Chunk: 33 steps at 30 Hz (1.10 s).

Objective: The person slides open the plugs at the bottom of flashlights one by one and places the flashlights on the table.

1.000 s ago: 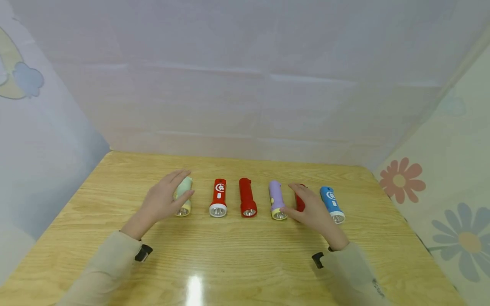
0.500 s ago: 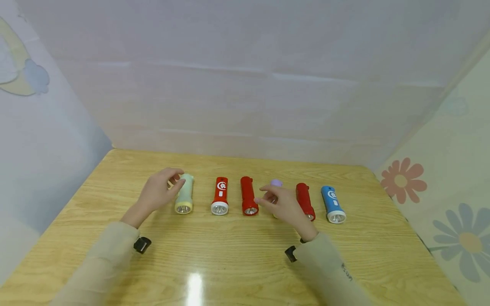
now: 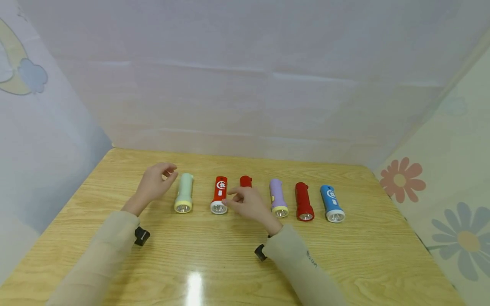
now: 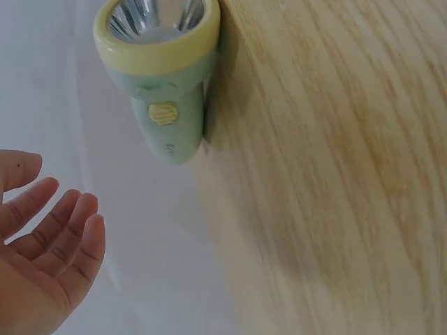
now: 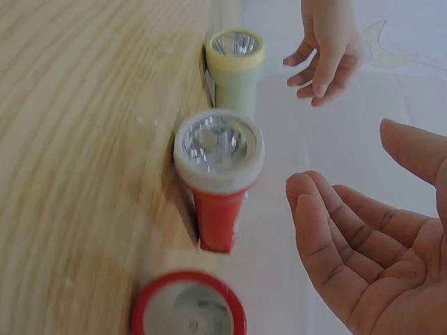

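Observation:
Several flashlights lie in a row on the wooden table (image 3: 214, 250), lenses toward me. My left hand (image 3: 153, 182) hovers just left of the mint-green flashlight (image 3: 185, 189) with a yellow rim. Its fingers are loosely bent and hold nothing, as the left wrist view confirms. Over the middle of the row is my right hand (image 3: 252, 206), partly covering a plain red flashlight (image 3: 246, 181). Its fingertips come right up to the red flashlight with a white head (image 3: 220, 185). In the right wrist view the fingers are relaxed, with nothing between them.
To the right lie a purple flashlight (image 3: 277, 193) with a yellow rim, another plain red flashlight (image 3: 303, 197) and a blue flashlight (image 3: 332, 202) with a white rim. A pale cloth wall (image 3: 245, 106) rises behind the table. Printed side panels stand left and right.
My right hand has swept left along the row, from the right-hand red flashlight past the purple one. My left hand has drawn slightly left, off the mint-green flashlight. The flashlights stay in place.

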Tool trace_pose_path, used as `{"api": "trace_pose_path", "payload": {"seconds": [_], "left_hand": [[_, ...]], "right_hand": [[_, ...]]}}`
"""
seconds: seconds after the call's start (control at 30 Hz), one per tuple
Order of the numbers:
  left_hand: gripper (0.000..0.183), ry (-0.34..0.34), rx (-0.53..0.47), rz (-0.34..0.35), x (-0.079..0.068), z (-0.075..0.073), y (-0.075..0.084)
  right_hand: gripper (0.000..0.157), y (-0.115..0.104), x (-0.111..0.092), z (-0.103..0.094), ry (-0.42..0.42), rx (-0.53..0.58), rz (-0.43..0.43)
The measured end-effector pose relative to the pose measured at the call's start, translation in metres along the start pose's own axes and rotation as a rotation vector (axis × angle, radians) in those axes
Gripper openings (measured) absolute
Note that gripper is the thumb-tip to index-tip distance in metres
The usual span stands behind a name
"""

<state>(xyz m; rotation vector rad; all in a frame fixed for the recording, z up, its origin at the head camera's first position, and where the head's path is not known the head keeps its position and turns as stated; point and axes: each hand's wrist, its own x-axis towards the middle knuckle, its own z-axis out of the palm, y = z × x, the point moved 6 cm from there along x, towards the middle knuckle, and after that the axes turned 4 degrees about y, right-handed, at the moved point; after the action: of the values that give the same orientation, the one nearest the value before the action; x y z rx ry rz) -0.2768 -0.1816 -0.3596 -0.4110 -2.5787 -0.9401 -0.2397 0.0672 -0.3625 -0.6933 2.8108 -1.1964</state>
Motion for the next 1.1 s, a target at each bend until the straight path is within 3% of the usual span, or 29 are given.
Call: {"api": "trace_pose_path", "payload": {"seconds": [0.17,0.37,0.57,0.83,1.1], "left_hand": [[0.027,-0.044,-0.003,-0.056,0.002,0.005,-0.013],[0.032,-0.128,-0.018,-0.127,0.004,0.011,-0.022],[0.040,-0.228,-0.048,-0.209,0.005,0.019,-0.029],[0.050,-0.350,-0.077,-0.315,0.008,0.031,-0.036],[0.053,-0.396,-0.079,-0.373,0.009,0.037,-0.045]], "right_hand": [[0.034,-0.009,0.009,0.021,-0.065,0.067,0.018],[0.040,-0.013,0.016,0.045,-0.133,0.138,0.106],[0.046,-0.017,0.024,0.071,-0.179,0.056,0.199],[0.054,-0.023,0.030,0.095,-0.187,0.034,0.298],[0.039,-0.032,0.037,0.109,-0.144,-0.031,0.275]]}}
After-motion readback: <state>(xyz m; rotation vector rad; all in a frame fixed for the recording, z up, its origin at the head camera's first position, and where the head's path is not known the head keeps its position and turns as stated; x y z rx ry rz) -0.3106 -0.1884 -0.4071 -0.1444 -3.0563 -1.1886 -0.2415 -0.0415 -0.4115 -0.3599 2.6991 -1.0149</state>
